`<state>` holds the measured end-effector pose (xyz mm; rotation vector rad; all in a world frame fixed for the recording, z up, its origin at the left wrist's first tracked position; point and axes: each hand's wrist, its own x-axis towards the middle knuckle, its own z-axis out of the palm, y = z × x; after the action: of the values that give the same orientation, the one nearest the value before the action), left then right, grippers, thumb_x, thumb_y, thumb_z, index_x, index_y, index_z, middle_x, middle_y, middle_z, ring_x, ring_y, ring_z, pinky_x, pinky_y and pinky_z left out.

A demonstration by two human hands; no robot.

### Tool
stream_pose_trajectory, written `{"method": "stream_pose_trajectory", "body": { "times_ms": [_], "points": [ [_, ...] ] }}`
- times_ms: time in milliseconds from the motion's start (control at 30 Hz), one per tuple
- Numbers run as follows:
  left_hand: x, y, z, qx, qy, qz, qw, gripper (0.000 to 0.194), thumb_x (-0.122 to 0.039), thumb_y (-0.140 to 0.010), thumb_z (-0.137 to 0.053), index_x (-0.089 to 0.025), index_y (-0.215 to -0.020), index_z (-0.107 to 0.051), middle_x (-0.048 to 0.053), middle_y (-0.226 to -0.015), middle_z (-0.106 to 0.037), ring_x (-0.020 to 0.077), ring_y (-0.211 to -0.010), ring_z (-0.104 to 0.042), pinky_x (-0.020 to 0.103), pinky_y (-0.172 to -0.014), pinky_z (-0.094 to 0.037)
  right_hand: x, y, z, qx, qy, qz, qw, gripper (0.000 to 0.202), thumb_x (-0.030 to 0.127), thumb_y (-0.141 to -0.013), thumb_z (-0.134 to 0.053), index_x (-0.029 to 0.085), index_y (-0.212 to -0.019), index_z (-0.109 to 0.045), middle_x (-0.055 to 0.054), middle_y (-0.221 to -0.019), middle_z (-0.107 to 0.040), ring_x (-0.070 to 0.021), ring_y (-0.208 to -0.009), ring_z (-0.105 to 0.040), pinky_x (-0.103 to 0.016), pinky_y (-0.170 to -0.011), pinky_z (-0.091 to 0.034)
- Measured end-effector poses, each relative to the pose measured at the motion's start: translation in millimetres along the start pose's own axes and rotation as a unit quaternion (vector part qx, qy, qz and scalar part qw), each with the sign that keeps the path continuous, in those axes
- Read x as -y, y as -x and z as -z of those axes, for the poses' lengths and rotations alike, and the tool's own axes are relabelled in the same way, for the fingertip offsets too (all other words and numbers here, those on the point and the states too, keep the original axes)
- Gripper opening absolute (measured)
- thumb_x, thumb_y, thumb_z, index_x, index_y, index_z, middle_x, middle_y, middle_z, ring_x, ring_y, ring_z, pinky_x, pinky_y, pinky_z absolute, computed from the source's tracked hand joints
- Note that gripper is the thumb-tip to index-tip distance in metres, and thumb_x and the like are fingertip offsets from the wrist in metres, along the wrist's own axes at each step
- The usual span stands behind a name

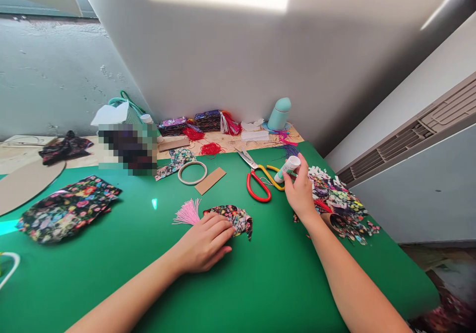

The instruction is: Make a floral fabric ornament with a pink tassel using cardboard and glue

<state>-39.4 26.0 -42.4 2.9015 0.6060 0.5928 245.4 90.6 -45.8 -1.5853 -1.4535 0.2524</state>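
r hand (300, 189) has fingers clamped on glue stick (282, 172), right by scissors (254, 165); low swing cd snag handles. l hand (208, 239) lies open, palm down, on floral cloth (240, 218) by pink tassel (188, 212); uneven pressure cd crease it.

Bare forearms (149, 286) (slender ones), equally bare hands (204, 243)

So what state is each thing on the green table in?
Scissors: open, lying down.
White-and-green tube: tilted, held in the right hand; can't tell if capped.
Patterned cloth piece: curved, under the left hand.
Pink tassel: threads fanned out.
Cardboard strip: flat.
Ring: lying flat.
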Motion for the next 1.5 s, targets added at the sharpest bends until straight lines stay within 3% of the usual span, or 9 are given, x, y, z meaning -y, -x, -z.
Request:
{"method": "stream_pose_trajectory", "body": {
  "times_ms": [167,267,400,467,633,833,1000,1233,1500],
  "points": [
    [0,0,-0.5,0.01,-0.003,0.005,1.0,0.029,-0.026,-0.092,-0.039,-0.011,-0.113,-0.052,0.015,-0.106,-0.063,0.0258,-0.1,-0.055,0.042,-0.088,-0.044,-1,1,-1,0.017,-0.007,-0.022,1.0,0.065,0.028,-0.084,-0.05,0.016,-0.142,-0.023,-0.019,-0.12,-0.06,-0.0291,-0.107,-0.06,-0.047,-0.087,-0.048],
    [0,1,-0.6,-0.016,-0.027,0.018,0.999,0.029,-0.026,-0.091,-0.042,-0.011,-0.112,-0.054,0.014,-0.106,-0.063,0.0258,-0.101,-0.055,0.042,-0.09,-0.043,-1,2,-2,0.01,-0.023,-0.02,0.999,0.069,0.028,-0.083,-0.053,0.017,-0.143,-0.02,-0.016,-0.117,-0.059,-0.027,-0.106,-0.059,-0.047,-0.092,-0.046],
    [6,3,-1.1,-0.102,-0.13,0.149,0.975,0.025,-0.023,-0.088,-0.049,-0.013,-0.108,-0.061,0.015,-0.111,-0.062,0.0295,-0.11,-0.052,0.046,-0.094,-0.04,3,1,2,-0.101,-0.047,0.033,0.993,0.082,0.032,-0.079,-0.06,0.018,-0.143,-0.012,-0.016,-0.13,-0.045,-0.0266,-0.124,-0.043,-0.05,-0.106,-0.032],
    [11,5,-2.8,-0.108,-0.182,0.232,0.949,0.027,-0.027,-0.088,-0.049,-0.015,-0.108,-0.063,0.016,-0.12,-0.058,0.0336,-0.118,-0.046,0.051,-0.097,-0.037,8,2,5,-0.151,-0.05,0.071,0.985,0.08,0.032,-0.08,-0.059,0.02,-0.143,-0.011,-0.015,-0.134,-0.039,-0.0265,-0.13,-0.035,-0.052,-0.109,-0.026],
    [24,12,-14.1,-0.081,-0.222,0.325,0.916,0.046,-0.042,-0.087,-0.047,-0.015,-0.123,-0.056,0.019,-0.132,-0.049,0.0384,-0.125,-0.04,0.06,-0.101,-0.03,22,9,7,-0.154,-0.065,0.146,0.975,0.072,0.029,-0.084,-0.054,0.023,-0.142,-0.013,-0.015,-0.135,-0.036,-0.0291,-0.131,-0.033,-0.057,-0.108,-0.025],
    [28,16,-19.6,-0.064,-0.201,0.319,0.924,0.046,-0.042,-0.089,-0.045,-0.019,-0.127,-0.053,0.018,-0.136,-0.046,0.0375,-0.125,-0.04,0.061,-0.101,-0.029,31,21,2,-0.124,-0.045,0.179,0.975,0.066,0.029,-0.085,-0.054,0.025,-0.14,-0.018,-0.015,-0.135,-0.037,-0.032,-0.128,-0.037,-0.059,-0.105,-0.028],
    [24,9,-10.6,-0.062,-0.144,0.303,0.94,0.037,-0.036,-0.09,-0.045,-0.015,-0.118,-0.057,0.016,-0.12,-0.056,0.0333,-0.121,-0.044,0.057,-0.104,-0.028,39,28,2,-0.08,-0.06,0.202,0.974,0.062,0.022,-0.083,-0.055,0.024,-0.138,-0.026,-0.014,-0.13,-0.042,-0.03,-0.124,-0.041,-0.054,-0.103,-0.035],
    [21,13,-12.5,-0.048,-0.162,0.279,0.945,0.049,-0.045,-0.085,-0.052,-0.028,-0.131,-0.05,0.017,-0.137,-0.038,0.0427,-0.131,-0.025,0.063,-0.099,-0.028,47,35,-2,-0.057,-0.041,0.274,0.959,0.064,0.018,-0.081,-0.055,0.025,-0.138,-0.027,-0.013,-0.125,-0.047,-0.0304,-0.117,-0.046,-0.054,-0.097,-0.041],
    [22,13,-12.5,-0.04,-0.159,0.264,0.95,0.047,-0.046,-0.087,-0.048,-0.021,-0.125,-0.057,0.019,-0.125,-0.048,0.0407,-0.125,-0.033,0.064,-0.1,-0.026,51,36,-2,-0.039,-0.025,0.299,0.953,0.063,0.016,-0.082,-0.054,0.025,-0.138,-0.027,-0.013,-0.122,-0.051,-0.0306,-0.116,-0.047,-0.055,-0.095,-0.042]
  ]
}}
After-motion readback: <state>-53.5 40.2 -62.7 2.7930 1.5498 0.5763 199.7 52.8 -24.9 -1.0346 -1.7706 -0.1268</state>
